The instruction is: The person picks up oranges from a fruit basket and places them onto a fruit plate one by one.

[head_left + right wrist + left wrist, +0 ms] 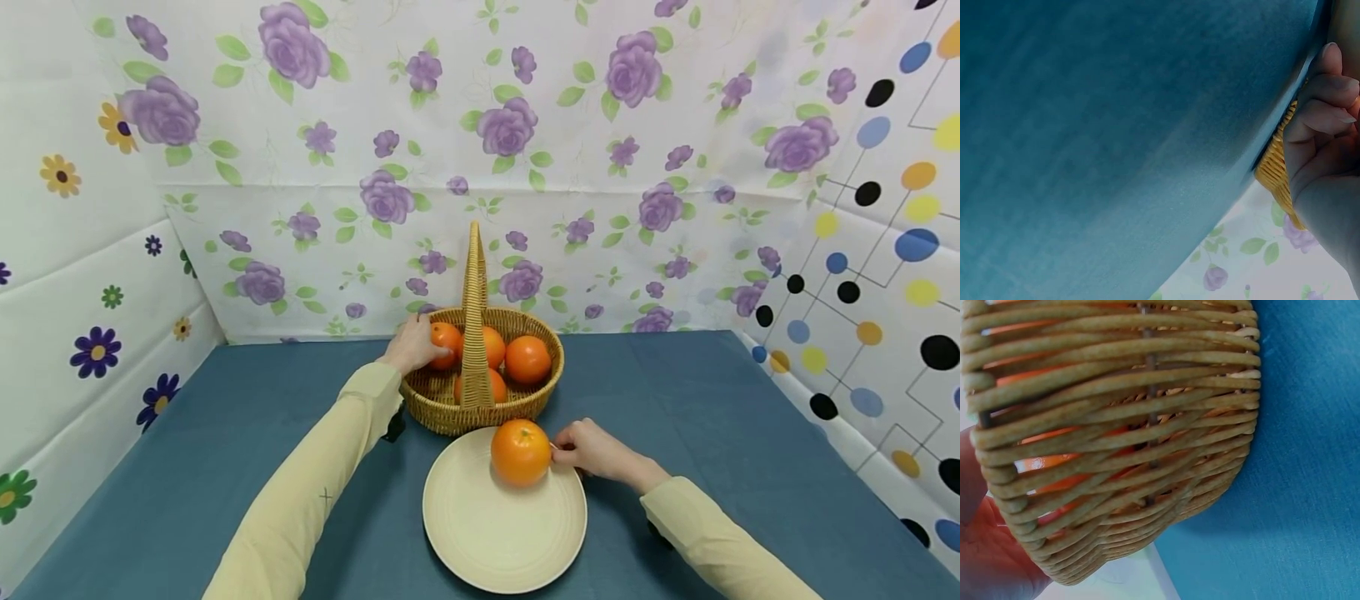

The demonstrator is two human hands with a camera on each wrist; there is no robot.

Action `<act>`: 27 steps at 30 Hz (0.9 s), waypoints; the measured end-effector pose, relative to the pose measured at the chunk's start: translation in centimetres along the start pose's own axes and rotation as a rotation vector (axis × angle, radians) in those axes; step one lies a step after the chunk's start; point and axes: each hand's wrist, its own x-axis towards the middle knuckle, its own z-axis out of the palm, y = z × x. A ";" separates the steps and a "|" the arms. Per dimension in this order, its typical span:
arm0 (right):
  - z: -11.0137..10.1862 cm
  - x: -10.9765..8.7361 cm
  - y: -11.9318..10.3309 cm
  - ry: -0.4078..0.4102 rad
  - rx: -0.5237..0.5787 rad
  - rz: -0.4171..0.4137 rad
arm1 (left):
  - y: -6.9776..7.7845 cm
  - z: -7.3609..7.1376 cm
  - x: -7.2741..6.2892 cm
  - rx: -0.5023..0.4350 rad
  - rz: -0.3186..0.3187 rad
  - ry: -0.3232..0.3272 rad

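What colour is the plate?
The plate is pale cream; the head view shows it best.

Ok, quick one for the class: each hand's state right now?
Left hand: at an orange in the basket; grip can't be told.
Right hand: closed, apparently on the plate.

One plate (502, 533), one basket (450, 418), seemingly five oranges (521, 452)

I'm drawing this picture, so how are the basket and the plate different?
The basket is golden-brown and woven; the plate is pale, not woven. The basket has a tall handle; the plate has none. Four oranges show in the basket; one orange is on the plate. Both sit on the blue table.
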 end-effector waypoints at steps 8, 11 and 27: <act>0.1 -0.1 0.0 0.008 0.005 -0.002 | 0.0 0.1 0.2 -0.010 0.005 -0.009; 0.2 -0.1 0.1 0.006 0.016 -0.009 | -0.1 0.2 0.3 -0.008 0.009 -0.016; 0.0 0.0 0.1 0.004 0.012 0.000 | -0.1 0.3 0.7 0.005 0.011 -0.018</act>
